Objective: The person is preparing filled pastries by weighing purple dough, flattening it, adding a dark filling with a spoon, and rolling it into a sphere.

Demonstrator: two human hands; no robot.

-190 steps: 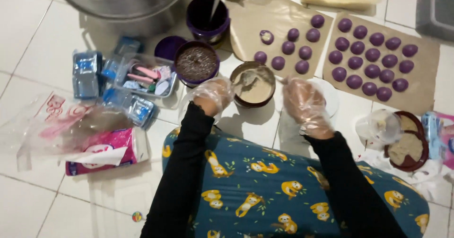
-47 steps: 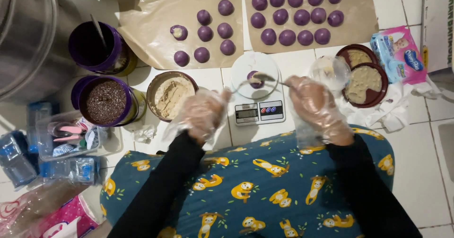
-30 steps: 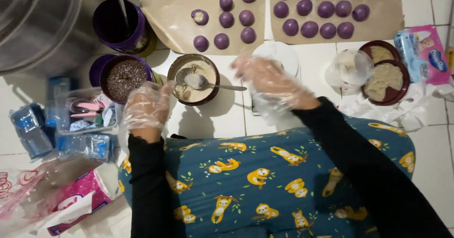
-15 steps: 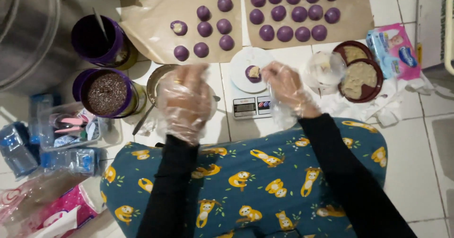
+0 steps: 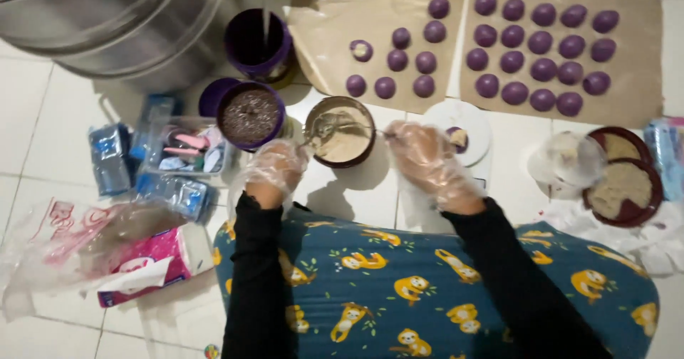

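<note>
STEP: scooping filling | left hand (image 5: 274, 170) steadies filling bowl (image 5: 340, 132) | right hand (image 5: 427, 158) grips spoon (image 5: 335, 127) | NEXT: calls for level lift toward dough disc (image 5: 456, 138) beside right hand

The large steel pot (image 5: 121, 17) runs off the top and left edges. Clear plastic gloves blur the fingers of both the left hand (image 5: 274, 170) and right hand (image 5: 427, 161) — their grip on the spoon (image 5: 342, 127) (smeared by motion) cannot be told.

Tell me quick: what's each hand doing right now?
Left hand: gloved, curled shut beside the bowl of tan filling; contents cannot be told.
Right hand: closed on the spoon.
</note>
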